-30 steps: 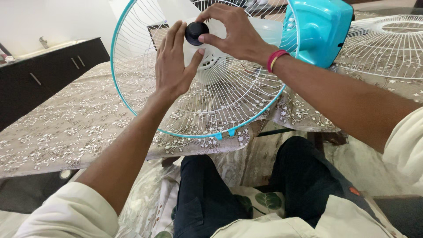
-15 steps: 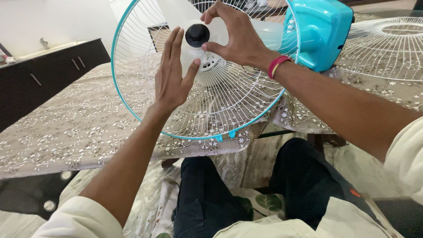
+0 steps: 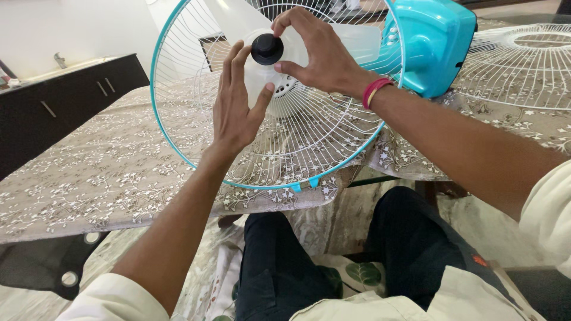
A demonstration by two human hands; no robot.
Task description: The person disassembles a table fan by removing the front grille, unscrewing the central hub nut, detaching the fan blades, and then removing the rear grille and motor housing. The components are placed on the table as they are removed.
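Note:
A table fan lies on its side, its turquoise motor housing [image 3: 431, 41] at the upper right and its white wire rear guard [image 3: 309, 137] with a turquoise rim facing me. A translucent white blade hub [image 3: 262, 80] sits inside the guard with a black round knob [image 3: 266, 49] at its centre. My right hand [image 3: 318, 50] pinches the knob from the right with thumb and fingers. My left hand [image 3: 236, 104] lies flat, fingers extended, against the left side of the blade hub, its thumb under the knob.
The fan rests on a table [image 3: 107, 172] covered with a brown floral cloth. A second white wire guard [image 3: 523, 59] lies flat at the far right. A dark cabinet [image 3: 53, 107] stands at the left. My dark-trousered legs [image 3: 333, 255] are below the table edge.
My right hand's fingers have shifted around the knob, as if turning it. My left hand has slid slightly up and right along the hub. The fan has stayed in place.

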